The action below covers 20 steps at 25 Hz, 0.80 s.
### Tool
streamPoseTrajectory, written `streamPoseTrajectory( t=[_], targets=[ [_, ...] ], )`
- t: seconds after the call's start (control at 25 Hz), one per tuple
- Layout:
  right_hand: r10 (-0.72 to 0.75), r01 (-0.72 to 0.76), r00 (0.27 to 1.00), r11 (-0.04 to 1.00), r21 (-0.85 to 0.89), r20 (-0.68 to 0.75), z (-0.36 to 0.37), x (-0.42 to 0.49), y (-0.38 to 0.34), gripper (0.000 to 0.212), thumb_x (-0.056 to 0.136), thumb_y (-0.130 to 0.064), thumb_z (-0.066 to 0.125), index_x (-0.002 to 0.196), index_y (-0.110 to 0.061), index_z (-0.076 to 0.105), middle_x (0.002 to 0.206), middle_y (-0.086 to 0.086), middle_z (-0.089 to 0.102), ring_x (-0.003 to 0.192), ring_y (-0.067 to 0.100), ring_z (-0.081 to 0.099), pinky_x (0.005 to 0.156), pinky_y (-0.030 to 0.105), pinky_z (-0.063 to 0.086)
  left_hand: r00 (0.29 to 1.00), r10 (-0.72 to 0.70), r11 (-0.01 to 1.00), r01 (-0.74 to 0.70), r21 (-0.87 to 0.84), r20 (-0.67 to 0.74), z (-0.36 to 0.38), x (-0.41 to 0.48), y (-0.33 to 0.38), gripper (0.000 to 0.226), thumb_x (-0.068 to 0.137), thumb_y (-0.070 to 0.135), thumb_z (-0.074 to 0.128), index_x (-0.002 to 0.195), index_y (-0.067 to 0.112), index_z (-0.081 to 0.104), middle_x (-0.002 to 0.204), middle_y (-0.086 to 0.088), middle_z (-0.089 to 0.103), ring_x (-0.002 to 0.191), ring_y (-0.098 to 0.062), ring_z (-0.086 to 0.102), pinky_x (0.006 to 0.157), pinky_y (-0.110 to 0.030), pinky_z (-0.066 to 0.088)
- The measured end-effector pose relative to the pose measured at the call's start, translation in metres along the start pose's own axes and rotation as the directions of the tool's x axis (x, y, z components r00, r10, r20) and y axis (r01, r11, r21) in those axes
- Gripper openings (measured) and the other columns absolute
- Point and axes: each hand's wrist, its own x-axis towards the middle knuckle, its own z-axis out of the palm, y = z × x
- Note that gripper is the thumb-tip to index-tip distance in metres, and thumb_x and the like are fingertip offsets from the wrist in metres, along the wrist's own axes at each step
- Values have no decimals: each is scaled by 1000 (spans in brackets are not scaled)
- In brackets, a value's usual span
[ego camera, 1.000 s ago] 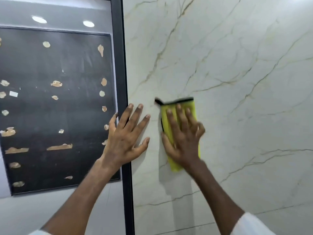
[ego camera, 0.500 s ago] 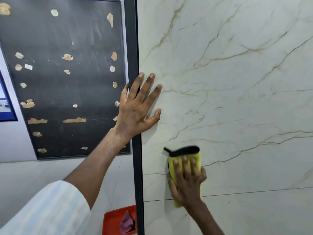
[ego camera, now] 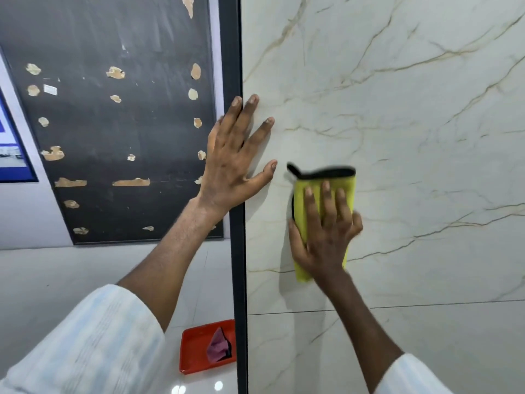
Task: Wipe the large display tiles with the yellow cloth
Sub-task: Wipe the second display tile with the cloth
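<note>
A large white marble-look display tile point(ego camera: 412, 115) with gold veins stands upright and fills the right of the view. A yellow cloth point(ego camera: 301, 200) with a black edge lies flat against it. My right hand point(ego camera: 324, 234) presses the cloth onto the tile with straight fingers. My left hand point(ego camera: 235, 157) rests flat, fingers spread, on the tile's left edge and its black frame point(ego camera: 235, 52). A thin seam point(ego camera: 426, 304) runs across the tile below the cloth.
A black board point(ego camera: 113, 123) with tan glue patches hangs on the wall at the left. On the glossy floor near the frame sits a red tray point(ego camera: 196, 348) holding a pink cloth point(ego camera: 217, 345). A blue-framed picture point(ego camera: 11, 155) shows at the far left.
My right hand slid the cloth down the tile, then back up to just right of my left hand. The view tilted down, showing the red tray.
</note>
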Motion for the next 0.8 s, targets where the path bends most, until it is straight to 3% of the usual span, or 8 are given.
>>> streamPoseTrajectory(
  t=[0.08,0.2,0.28,0.32,0.44,0.56,0.64,0.8],
  targets=[
    [-29,35,993,998,-44,114,3,-88,-1,73,92,-48,57,157,-22,37,170,6,22,151,34,25,104,63,31,955,-289,934,265,-240,-70,-3,-7,11,67,101,28,68,158,8,40,170,-27,19,160,-39,16,129,-53,18],
    [8,4,975,999,-52,221,-1,-164,-13,77,87,-50,61,155,-24,35,174,0,10,156,28,15,102,61,30,662,-713,435,677,-594,231,0,-19,19,91,96,58,67,166,20,23,176,-2,13,161,-16,16,131,-54,18],
    [22,-28,977,999,26,210,0,-142,-18,77,87,-50,61,155,-25,36,173,0,13,156,28,16,101,60,31,477,-728,90,779,-621,492,-1,-23,22,110,77,84,68,163,23,34,167,3,39,153,-13,36,128,-50,28],
    [9,-17,985,999,43,170,1,-113,-20,76,88,-50,60,155,-25,37,172,1,18,154,29,21,101,60,31,448,-705,5,779,-627,550,1,-26,19,107,72,87,69,155,24,45,158,5,52,147,-13,47,126,-48,33],
    [6,-8,999,997,71,35,1,-2,-30,72,91,-49,58,156,-24,41,165,8,33,149,31,30,100,60,33,428,-712,-30,775,-632,557,2,-24,19,78,72,81,69,133,32,60,142,6,66,135,-13,59,121,-47,41],
    [96,-93,993,995,46,-63,4,43,-48,70,93,-47,59,156,-21,43,163,10,38,149,32,32,101,61,35,397,-710,-17,817,-577,582,4,-22,21,105,76,84,70,157,21,44,163,0,45,150,-16,42,127,-42,30],
    [61,-60,998,997,43,-9,13,-8,-61,71,94,-46,57,157,-20,40,166,10,33,150,32,29,105,62,31,417,-732,23,806,-591,540,-1,-21,24,77,91,65,68,151,21,48,158,4,48,142,-3,44,120,-25,30],
    [-128,122,953,992,40,276,16,-169,-84,75,84,-49,61,152,-24,44,173,0,14,148,32,25,105,59,27,447,-722,63,803,-593,529,2,-23,24,14,105,45,59,116,37,54,118,24,51,98,25,49,92,-6,34]
  ],
)
